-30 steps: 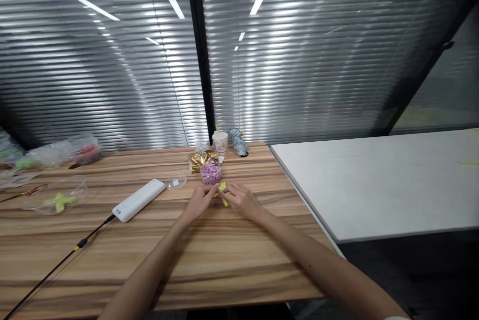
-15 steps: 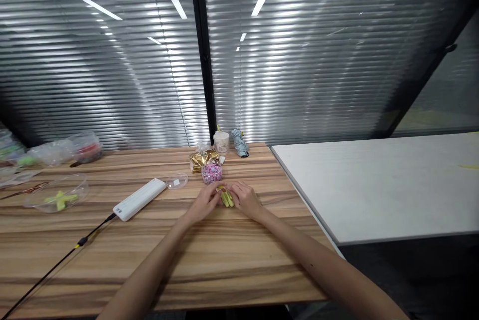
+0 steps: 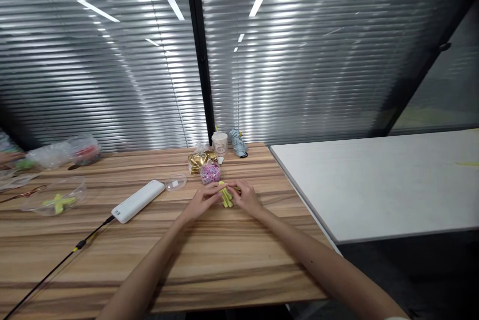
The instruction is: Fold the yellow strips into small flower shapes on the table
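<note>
1. The yellow strips [image 3: 227,202] are being held at the fingertips of 2 hands, over the table [image 3: 232,265]; whether the table is being touched by them cannot be told.
2. The strips' upper end is being gripped narrowly by the left hand [image 3: 203,201], its fingers being stretched across the top.
3. The same end is being pinched from the right by the right hand [image 3: 246,197], thumb close to fingers.
4. The lower ends are being pointed towards the person.
5. Pink bits [image 3: 210,172] are being held in a clear tub [image 3: 202,176], just beyond the fingers.
6. The tub is being backed by a gold packet [image 3: 198,162], with a cup [image 3: 220,144] and a grey bag [image 3: 238,144] being seen farther back.
7. A lid [image 3: 175,182] is being seen beside a white bar [image 3: 137,202], to which a cable [image 3: 48,271] is being joined.
8. At the left, a yellow cross [image 3: 59,203] is being held in a clear dish [image 3: 81,193].
</note>
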The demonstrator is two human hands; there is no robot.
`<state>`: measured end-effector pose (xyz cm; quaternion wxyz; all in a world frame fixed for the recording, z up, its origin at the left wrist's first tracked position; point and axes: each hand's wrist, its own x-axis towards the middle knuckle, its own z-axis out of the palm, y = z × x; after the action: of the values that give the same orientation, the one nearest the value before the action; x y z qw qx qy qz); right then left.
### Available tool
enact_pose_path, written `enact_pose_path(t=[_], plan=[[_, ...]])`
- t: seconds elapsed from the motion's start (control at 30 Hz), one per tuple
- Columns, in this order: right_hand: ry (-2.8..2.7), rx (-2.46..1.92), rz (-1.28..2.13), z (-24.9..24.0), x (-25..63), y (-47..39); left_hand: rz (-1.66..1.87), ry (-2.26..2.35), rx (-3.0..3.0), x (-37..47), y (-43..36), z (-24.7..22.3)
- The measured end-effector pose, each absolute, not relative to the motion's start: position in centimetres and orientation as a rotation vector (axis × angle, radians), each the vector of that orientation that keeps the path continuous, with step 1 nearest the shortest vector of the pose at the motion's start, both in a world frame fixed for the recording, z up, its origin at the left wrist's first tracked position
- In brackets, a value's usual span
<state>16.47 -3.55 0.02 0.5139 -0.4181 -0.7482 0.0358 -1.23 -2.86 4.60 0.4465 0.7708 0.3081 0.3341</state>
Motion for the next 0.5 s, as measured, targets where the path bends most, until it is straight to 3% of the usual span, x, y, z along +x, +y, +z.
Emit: enact_pose_path(t=[0.5], plan=[[-1.793,-0.935,0.13,0.54,16.67,-3.5,0.896,0.822,2.052,-0.67,-3.04,4.16]])
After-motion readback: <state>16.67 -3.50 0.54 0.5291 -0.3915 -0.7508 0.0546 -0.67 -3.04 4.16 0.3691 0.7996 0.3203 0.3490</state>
